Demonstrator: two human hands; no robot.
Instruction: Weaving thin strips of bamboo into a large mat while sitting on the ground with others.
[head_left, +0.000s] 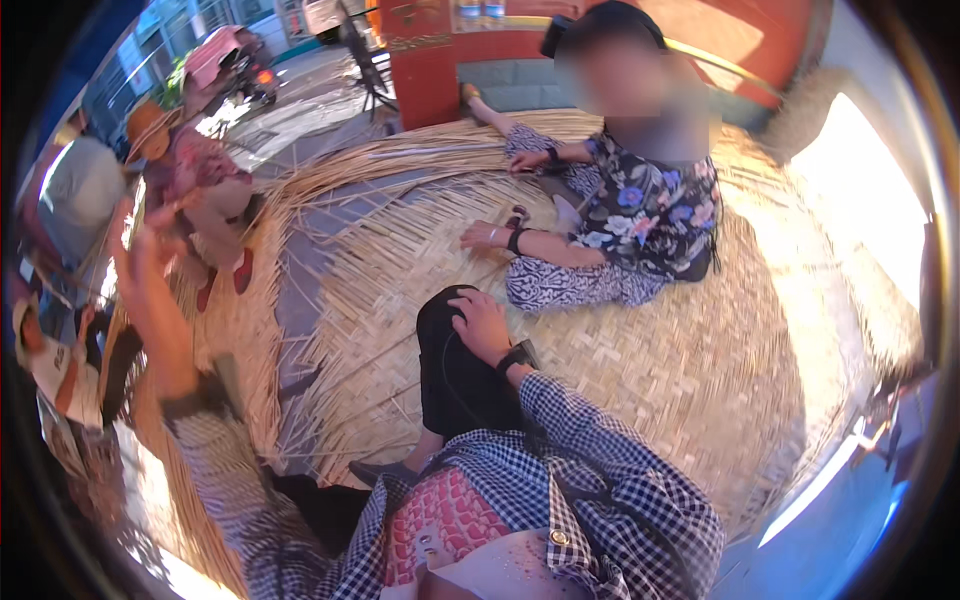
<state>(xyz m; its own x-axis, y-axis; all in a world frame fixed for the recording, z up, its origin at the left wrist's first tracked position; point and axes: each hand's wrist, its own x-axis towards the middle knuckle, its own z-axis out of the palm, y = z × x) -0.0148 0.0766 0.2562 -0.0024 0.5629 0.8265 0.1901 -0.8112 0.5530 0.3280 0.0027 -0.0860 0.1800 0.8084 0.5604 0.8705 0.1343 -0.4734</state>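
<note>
My right hand (484, 324) lies on my bent knee in black trousers (448, 375), its fingers spread and holding nothing. A dark watch sits on that wrist. My left hand (152, 265) is raised at the left, smeared by motion, so its fingers are unclear. Beneath me spreads a large woven mat of pale split strips (620, 400), with long loose strip ends (350, 300) fanning out along its left side. Across from my knee, a person in a floral top (650, 215) sits on the mat, one hand (487, 237) resting on the weave.
Another person in an orange hat (195, 180) crouches at the far left, and one more person (65, 370) is below. A bundle of long strips (430, 150) runs along the back. Behind it stands a red pillar (422, 70). A parked vehicle (225, 65) is farther off.
</note>
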